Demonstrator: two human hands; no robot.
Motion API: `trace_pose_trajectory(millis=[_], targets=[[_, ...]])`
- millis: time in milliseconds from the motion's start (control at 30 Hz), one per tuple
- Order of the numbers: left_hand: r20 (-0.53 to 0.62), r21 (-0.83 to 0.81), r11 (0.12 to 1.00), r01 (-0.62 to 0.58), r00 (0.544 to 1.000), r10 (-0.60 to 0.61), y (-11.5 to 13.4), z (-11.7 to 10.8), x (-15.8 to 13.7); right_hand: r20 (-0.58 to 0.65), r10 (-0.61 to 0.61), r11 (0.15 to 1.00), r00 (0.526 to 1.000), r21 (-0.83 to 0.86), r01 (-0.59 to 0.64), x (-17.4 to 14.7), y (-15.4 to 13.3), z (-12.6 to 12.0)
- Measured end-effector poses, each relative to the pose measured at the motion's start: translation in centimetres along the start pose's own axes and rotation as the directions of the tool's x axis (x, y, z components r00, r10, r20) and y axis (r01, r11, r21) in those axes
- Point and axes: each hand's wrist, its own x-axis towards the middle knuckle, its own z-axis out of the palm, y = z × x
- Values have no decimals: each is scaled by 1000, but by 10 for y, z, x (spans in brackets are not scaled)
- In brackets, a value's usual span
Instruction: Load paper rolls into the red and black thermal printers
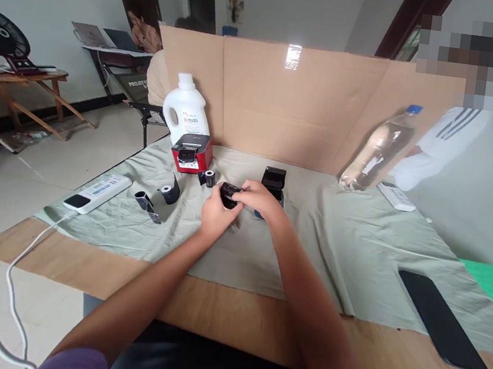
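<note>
My left hand (217, 212) is wrapped round a dark, glossy roll (229, 189) above the middle of the cloth. The fingers of my right hand (259, 199) pinch the same roll from the right side. Partly hidden behind my right hand is a small dark box-shaped device (274, 179) with its black lid raised. To the left of my hands, a small black roll with a white end (209, 178) and a larger black roll (170, 191) rest on the cloth. A curled dark strip (147, 205) lies beside the larger one.
A red and black printer (192, 157) stands before a white jug (188, 108). At the back, a cardboard panel (282, 111) stands upright, with a tilted clear bottle (379, 150) at right. A power strip (98, 193) lies left, a black phone (443, 322) right. People sit beyond.
</note>
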Motion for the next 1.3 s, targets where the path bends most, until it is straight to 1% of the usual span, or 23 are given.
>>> trace_pose_trajectory(millis=[100,233,333,400,433,467,500,567,633,700,733,800,933,1033,1100,1200,1300], targets=[[4,49,999,21,1000,-22,-3,-4,3,1,13,996,1000,-85,-13,0,-3,8],[23,31,999,34,999,-35,-3,-6,5,-36,-84,986,996,-149,78,1,-1,11],[29,28,999,42,999,-42,-1,-5,4,-7,-113,965,994,-237,109,1,0,4],[59,-58,998,-1,998,5,-1,-2,2,11,-123,948,992,-294,121,1,1,-8],[97,-146,989,-13,995,28,-1,1,0,3,-133,941,991,-314,127,1,3,-17],[153,-256,967,1,987,39,-1,5,-2,-18,-142,935,990,-331,128,1,6,-27],[227,-371,928,47,973,41,-1,9,-5,-45,-149,929,988,-349,125,1,10,-39],[399,-541,817,200,916,41,-1,20,-12,-98,-143,918,985,-385,95,2,21,-61],[536,-603,729,324,841,70,-1,30,-20,-137,-90,911,986,-412,26,3,36,-79],[611,-613,697,371,782,121,-1,37,-26,-168,-22,897,986,-439,-55,6,50,-88],[630,-613,695,375,763,145,-1,38,-28,-181,4,886,983,-456,-87,7,56,-90],[647,-615,701,361,739,187,-3,40,-29,-203,23,858,979,-498,-124,13,67,-89],[651,-621,718,314,718,248,-10,41,-27,-249,-5,825,969,-548,-136,24,79,-79],[637,-597,762,252,726,259,-13,43,-26,-224,-30,828,974,-552,-101,31,84,-72],[629,-568,794,216,737,249,-13,44,-27,-215,-22,830,976,-549,-103,34,88,-67],[617,-530,830,171,749,240,-11,43,-27,-246,17,820,969,-551,-154,39,95,-59],[620,-494,860,131,746,242,-8,39,-27,-289,55,816,956,-539,-210,41,101,-52]])
